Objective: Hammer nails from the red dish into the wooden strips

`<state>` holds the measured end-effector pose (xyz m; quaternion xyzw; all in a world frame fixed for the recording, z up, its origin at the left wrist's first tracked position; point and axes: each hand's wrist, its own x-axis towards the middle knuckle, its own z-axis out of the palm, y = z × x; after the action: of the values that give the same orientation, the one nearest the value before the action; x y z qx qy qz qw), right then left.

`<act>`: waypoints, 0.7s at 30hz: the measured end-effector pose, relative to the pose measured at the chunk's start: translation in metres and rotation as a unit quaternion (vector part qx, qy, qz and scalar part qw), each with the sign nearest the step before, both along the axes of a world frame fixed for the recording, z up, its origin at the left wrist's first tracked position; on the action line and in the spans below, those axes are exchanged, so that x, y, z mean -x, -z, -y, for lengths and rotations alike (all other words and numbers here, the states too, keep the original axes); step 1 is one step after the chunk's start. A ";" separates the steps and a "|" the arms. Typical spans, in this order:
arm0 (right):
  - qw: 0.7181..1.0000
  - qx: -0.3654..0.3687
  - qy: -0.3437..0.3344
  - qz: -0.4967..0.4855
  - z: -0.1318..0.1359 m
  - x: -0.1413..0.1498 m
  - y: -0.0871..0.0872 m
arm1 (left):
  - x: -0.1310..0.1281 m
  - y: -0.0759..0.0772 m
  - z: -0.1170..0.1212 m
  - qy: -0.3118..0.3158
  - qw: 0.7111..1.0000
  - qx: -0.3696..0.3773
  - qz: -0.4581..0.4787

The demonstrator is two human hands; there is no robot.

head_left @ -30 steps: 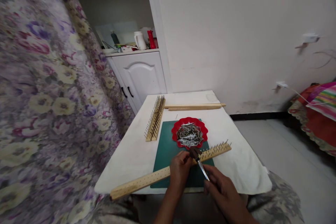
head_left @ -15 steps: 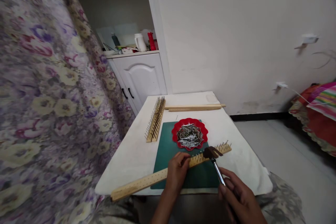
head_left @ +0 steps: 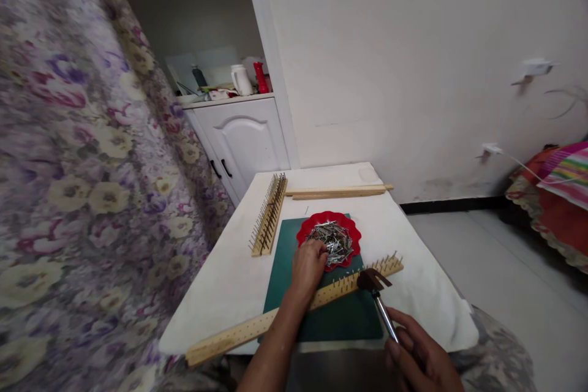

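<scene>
My left hand (head_left: pixel 310 259) reaches over the left rim of a scalloped red bowl (head_left: pixel 301 234). Its fingers are curled together at the heap of nails (head_left: pixel 337 245); whatever is between the fingertips is hidden. My right hand (head_left: pixel 416 346) grips a claw hammer (head_left: pixel 386 315) by its handle. The hammer's dark head rests on or just above a long wooden strip (head_left: pixel 321 298), which lies slantwise across a green mat (head_left: pixel 285 257). Rows of nails stand in the strip's right part, and small holes run along its left part, beneath my left forearm.
Two nail-studded wooden strips (head_left: pixel 264 245) lie at the table's left. More wooden strips (head_left: pixel 340 192) lie along the back, with one loose nail nearby. A white cloth covers the table (head_left: pixel 220 294). A floral curtain (head_left: pixel 114 196) hangs left; a white cabinet (head_left: pixel 248 141) stands behind.
My left hand has moved from the wooden strip up to the nails in the red bowl. My right hand still holds the hammer in nearly the same place. The view has shifted slightly.
</scene>
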<state>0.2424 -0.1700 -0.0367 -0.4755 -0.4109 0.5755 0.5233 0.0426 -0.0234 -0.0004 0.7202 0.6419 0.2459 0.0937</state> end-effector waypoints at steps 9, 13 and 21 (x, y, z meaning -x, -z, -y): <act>0.999 -0.004 0.033 -0.025 0.001 0.004 0.003 | -0.008 0.004 -0.009 -0.016 0.994 0.024 -0.105; 0.999 -0.016 0.032 -0.009 0.000 0.003 0.005 | -0.009 0.006 -0.007 -0.015 0.994 0.017 -0.108; 0.999 -0.014 0.014 -0.048 0.002 0.007 0.000 | 0.000 -0.005 0.010 0.006 0.990 -0.046 0.133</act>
<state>0.2359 -0.1722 -0.0367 -0.4455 -0.3867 0.5846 0.5569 0.0427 -0.0331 0.0048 0.6886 0.6071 0.3684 0.1465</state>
